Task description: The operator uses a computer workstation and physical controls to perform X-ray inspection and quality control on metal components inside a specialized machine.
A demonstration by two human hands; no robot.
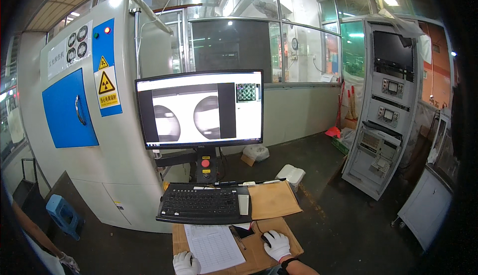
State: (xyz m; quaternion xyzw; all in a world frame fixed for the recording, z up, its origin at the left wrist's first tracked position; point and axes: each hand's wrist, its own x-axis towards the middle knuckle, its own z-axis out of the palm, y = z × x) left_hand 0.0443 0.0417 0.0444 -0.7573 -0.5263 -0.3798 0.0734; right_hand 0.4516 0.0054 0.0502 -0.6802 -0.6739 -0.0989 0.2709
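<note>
My right hand [277, 245], in a white glove with a dark band at the wrist, is closed over a black computer mouse [266, 238] on a brown board [294, 245]. My left hand [186, 264], also white-gloved, rests at the board's left edge beside a printed paper sheet [214, 249]; its fingers are slightly bent and seem to hold nothing. Between the hands lie a pen [238, 237] and a dark flat object [244, 231]. Above them is a black keyboard [199, 203], with a brown envelope [274, 199] to its right.
A monitor [199, 108] shows a grey image with two dark round shapes. At left stands a large cabinet [119, 175] with a blue door [69, 110]. A red button [205, 163] sits below the monitor. Another person's gloved hand [69, 263] is near a blue stool [64, 215]. Right stands an equipment rack [381, 110].
</note>
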